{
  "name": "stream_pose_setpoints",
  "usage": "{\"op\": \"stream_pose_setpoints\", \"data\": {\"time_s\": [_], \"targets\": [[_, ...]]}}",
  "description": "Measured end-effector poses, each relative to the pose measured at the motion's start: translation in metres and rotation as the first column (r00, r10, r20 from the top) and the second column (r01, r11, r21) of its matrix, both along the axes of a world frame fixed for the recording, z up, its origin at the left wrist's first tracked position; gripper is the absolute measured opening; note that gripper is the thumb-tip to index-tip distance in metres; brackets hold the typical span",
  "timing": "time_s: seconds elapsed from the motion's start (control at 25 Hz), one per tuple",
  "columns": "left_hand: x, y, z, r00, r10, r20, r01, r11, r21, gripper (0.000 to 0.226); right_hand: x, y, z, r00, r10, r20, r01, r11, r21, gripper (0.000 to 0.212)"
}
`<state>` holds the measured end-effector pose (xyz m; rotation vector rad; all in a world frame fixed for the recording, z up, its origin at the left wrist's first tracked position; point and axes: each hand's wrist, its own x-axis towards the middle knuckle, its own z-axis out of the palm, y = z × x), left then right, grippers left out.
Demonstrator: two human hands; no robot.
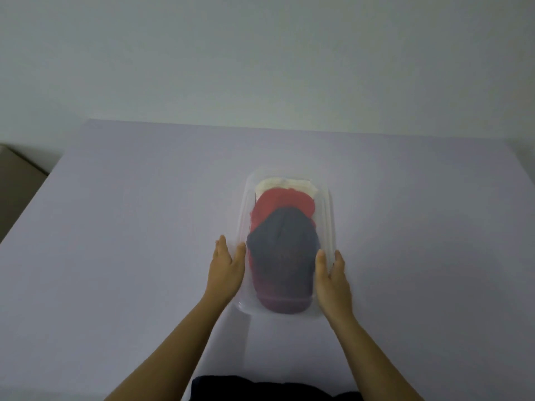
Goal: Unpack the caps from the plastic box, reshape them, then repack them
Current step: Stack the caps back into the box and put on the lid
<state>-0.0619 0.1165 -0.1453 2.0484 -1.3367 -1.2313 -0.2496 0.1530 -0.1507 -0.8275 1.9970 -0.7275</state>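
Observation:
A clear plastic box stands lengthwise in the middle of the table. Inside it caps are stacked in a row: a cream cap at the far end, a red cap in front of it, a dark blue cap over that, and a maroon cap nearest me. My left hand lies flat against the box's left side with straight fingers. My right hand lies flat against the right side, thumb on the rim. The picture is hazy.
The box sits on a pale lilac table that ends at a white wall behind. A brown piece of furniture shows past the table's left edge. My dark clothing is at the near edge.

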Motion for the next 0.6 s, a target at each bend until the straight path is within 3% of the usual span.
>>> {"op": "stream_pose_setpoints", "data": {"time_s": [0.12,0.28,0.6], "targets": [[-0.013,0.023,-0.003,0.991,0.12,-0.064,-0.119,0.993,0.023,0.056,0.011,0.009,0.001,0.998,-0.03,-0.058,0.031,0.999,0.009,0.065],[-0.02,0.026,-0.003,0.986,0.164,0.042,-0.161,0.985,-0.064,0.048,0.012,0.009,-0.003,0.976,-0.002,-0.216,0.005,1.0,0.011,0.065],[-0.018,0.024,-0.001,0.99,0.131,0.05,-0.13,0.991,-0.034,0.054,0.01,0.01,0.001,0.981,-0.026,-0.194,0.028,1.0,0.006,0.064]]}}
